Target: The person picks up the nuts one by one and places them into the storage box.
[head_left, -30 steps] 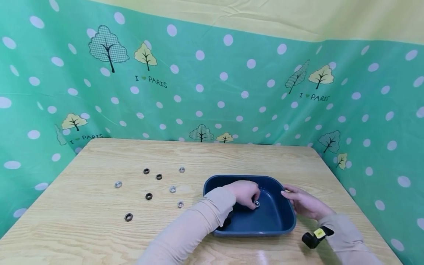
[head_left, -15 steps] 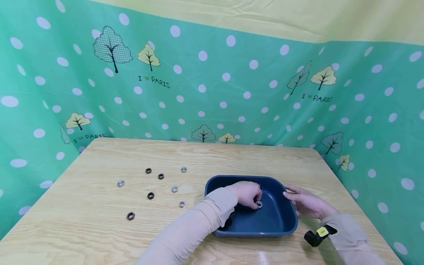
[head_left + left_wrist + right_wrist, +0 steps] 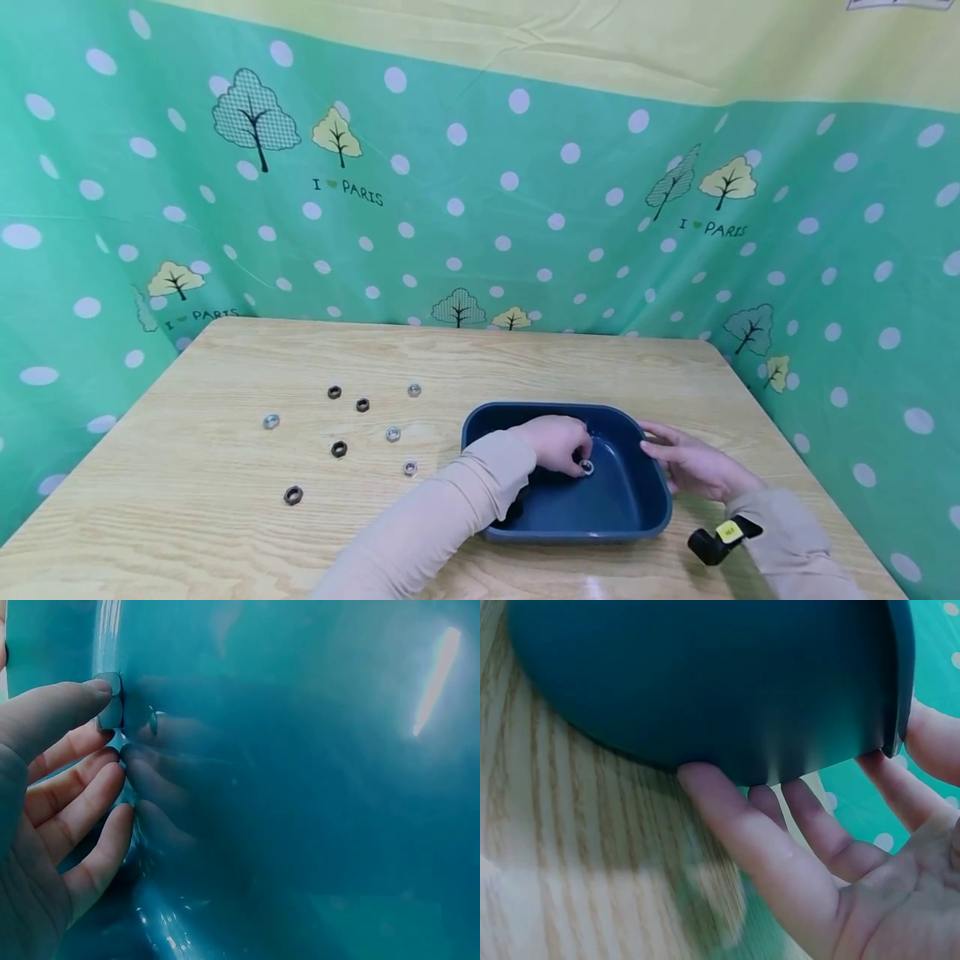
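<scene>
My left hand (image 3: 558,443) reaches down into a dark blue plastic basin (image 3: 576,537). Its thumb and index finger pinch a silver hex nut (image 3: 111,712) low inside the basin; the other fingers lie beside it, close to the glossy surface. In the head view the same nut (image 3: 587,468) shows just past the fingertips. My right hand (image 3: 693,468) holds the basin's right end, the thumb at the rim. Seen from the right wrist, the other fingers (image 3: 761,844) are bent against the outer wall and lower edge. My left arm hides part of the basin's left side.
Several loose hex nuts lie left of the basin on the wooden table (image 3: 225,375): silver ones such as the nut (image 3: 410,468) nearest the left sleeve, and black ones such as the nut (image 3: 293,496) near the front. A green dotted curtain (image 3: 480,217) hangs behind.
The head view shifts slightly. Both hands keep nearly the same places, the left one still pinching the nut in the basin and the right one at the basin's end.
</scene>
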Motion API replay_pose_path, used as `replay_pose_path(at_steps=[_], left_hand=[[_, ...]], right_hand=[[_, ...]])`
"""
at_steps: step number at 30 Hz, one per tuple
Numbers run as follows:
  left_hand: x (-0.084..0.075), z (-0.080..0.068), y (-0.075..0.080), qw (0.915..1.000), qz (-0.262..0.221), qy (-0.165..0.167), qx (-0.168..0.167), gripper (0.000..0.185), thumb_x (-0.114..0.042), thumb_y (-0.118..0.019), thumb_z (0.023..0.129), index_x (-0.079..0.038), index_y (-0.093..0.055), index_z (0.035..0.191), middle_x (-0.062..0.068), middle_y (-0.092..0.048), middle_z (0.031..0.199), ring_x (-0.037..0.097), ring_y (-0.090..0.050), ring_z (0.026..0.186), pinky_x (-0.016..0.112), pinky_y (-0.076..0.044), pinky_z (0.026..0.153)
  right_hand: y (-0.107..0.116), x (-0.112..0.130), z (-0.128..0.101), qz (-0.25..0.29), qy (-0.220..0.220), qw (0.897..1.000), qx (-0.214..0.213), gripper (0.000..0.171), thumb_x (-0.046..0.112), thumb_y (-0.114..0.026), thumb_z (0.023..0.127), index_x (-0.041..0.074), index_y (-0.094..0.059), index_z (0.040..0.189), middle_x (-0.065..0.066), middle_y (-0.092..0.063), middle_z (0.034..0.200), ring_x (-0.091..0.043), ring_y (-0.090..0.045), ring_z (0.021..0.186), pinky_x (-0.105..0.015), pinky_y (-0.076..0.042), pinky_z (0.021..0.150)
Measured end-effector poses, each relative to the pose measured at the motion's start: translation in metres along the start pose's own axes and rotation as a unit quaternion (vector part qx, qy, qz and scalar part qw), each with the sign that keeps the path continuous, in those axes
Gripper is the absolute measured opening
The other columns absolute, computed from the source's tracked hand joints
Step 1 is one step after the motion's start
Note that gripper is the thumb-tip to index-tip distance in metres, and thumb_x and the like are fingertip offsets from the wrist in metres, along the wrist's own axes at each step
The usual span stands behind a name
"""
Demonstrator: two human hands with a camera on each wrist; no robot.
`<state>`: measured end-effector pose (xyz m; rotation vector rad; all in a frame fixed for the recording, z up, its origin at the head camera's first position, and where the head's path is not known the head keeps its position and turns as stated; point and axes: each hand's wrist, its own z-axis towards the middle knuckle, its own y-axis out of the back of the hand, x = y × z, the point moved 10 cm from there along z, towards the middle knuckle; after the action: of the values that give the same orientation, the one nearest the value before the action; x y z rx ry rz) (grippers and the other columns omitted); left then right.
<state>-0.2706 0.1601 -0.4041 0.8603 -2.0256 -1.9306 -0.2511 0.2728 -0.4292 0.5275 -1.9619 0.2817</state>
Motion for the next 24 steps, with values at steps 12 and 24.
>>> replay_pose_path(at_steps=[12,24], left_hand=[[0.000,0.002,0.004,0.9999,-0.003,-0.009,-0.009,0.021,-0.033,-0.068,0.086,-0.016,-0.070,0.098,-0.008,-0.062,0.091,0.003,-0.055,0.082,0.013,-0.044,0.071],[0.005,-0.003,0.029,0.9956,-0.088,-0.011,-0.031,0.025,-0.032,-0.064,0.090,-0.014,-0.068,0.105,-0.005,-0.067,0.098,0.002,-0.057,0.083,0.014,-0.047,0.076]], right_hand=[[0.003,-0.001,-0.001,-0.018,-0.007,1.000,-0.022,0.071,0.029,-0.047,0.099,0.002,-0.004,0.150,-0.004,-0.054,0.125,-0.017,-0.054,0.103,-0.044,-0.051,0.084],[0.003,0.000,-0.002,-0.027,-0.006,0.999,-0.035,0.070,0.030,-0.049,0.098,0.002,-0.011,0.150,-0.014,-0.047,0.139,-0.017,-0.053,0.112,-0.047,-0.050,0.087]])
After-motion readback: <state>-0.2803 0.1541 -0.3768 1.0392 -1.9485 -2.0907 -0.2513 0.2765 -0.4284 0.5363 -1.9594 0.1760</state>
